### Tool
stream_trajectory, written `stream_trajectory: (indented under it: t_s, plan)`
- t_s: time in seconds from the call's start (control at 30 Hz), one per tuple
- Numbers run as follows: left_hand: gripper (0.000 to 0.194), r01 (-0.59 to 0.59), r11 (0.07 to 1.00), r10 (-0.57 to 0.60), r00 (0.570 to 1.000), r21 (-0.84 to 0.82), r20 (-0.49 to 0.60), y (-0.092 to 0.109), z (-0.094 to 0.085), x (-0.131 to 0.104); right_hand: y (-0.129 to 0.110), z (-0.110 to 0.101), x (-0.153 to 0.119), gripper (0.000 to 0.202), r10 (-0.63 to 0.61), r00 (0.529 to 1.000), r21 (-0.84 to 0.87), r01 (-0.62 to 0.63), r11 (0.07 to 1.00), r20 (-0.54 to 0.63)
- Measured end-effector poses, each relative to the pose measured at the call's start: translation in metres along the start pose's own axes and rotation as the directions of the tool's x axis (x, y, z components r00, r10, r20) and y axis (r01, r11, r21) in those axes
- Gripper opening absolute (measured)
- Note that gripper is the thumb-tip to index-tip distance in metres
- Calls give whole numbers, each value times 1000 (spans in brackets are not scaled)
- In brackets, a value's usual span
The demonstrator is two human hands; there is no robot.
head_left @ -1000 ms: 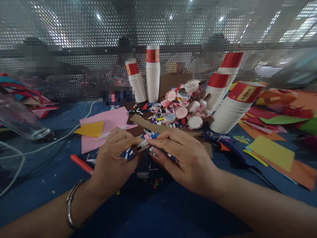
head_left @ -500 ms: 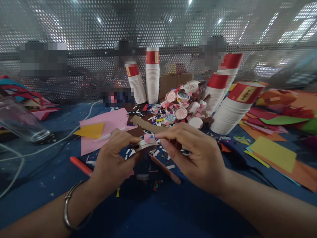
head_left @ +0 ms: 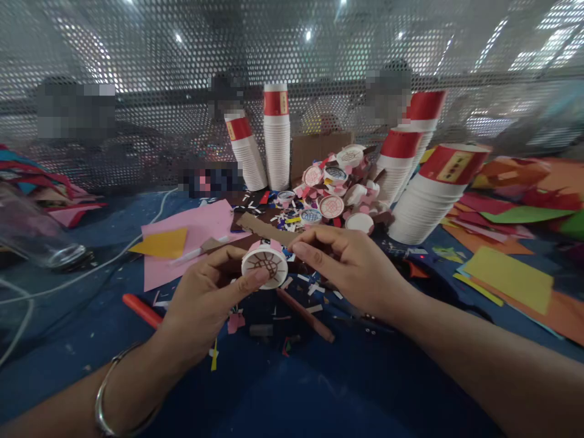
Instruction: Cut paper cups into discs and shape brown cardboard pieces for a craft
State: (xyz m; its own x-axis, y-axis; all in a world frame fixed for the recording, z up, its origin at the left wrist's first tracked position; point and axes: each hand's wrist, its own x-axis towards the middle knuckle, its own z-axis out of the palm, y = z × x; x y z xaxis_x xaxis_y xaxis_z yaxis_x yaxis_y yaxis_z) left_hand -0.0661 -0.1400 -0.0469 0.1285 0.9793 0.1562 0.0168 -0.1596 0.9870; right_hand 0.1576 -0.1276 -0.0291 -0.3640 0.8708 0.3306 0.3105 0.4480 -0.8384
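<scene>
My left hand (head_left: 201, 298) grips a short cut-off paper cup bottom (head_left: 267, 267) between thumb and fingers. Its round white face, drawn with a brown web of lines, is turned toward me, and pink and dark bits show along its top edge. My right hand (head_left: 353, 267) is closed in a pinch close to the cup's right side. Whatever lies between those fingertips is too small to make out. Under both hands the blue table (head_left: 292, 395) carries paper scraps and a brown stick (head_left: 305, 314). A red stick (head_left: 142, 310) lies left of my left wrist.
Behind my hands is a heap of similar cup bottoms (head_left: 331, 207). Tall stacks of paper cups (head_left: 277, 146) stand at the back, more (head_left: 417, 210) at right. Pink paper (head_left: 157, 261), yellow sheets (head_left: 506, 280), a glass jar (head_left: 41, 234) and a white cable (head_left: 104, 264) lie around.
My left hand has turned the cup bottom from edge-on so that its drawn face points toward me. My right hand stays pinched near its right side.
</scene>
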Motion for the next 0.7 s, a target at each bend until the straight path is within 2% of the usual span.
stream_trajectory:
  t_s: [0.07,0.2,0.4,0.47,0.57,0.7]
  plan:
    - [13,61,995,-63,998,-78,-15,1,3,-1,-2,1,0,28,11,1000,45,-12,999,13]
    - [12,93,986,-95,996,-141,-3,2,5,0,-4,3,-1,28,35,998,138,-43,990,59]
    - [17,130,986,-129,992,-108,9,5,8,-3,2,5,-3,26,60,994,170,-74,983,86]
    - [21,153,984,-152,988,-88,22,6,8,-6,2,4,-4,25,58,995,164,-70,984,81]
    - [34,258,958,-251,965,-124,74,7,7,-7,0,3,-3,25,56,995,169,-70,983,89]
    - [46,338,923,-312,938,-187,153,10,3,-4,-1,0,-1,26,132,983,260,-161,952,126]
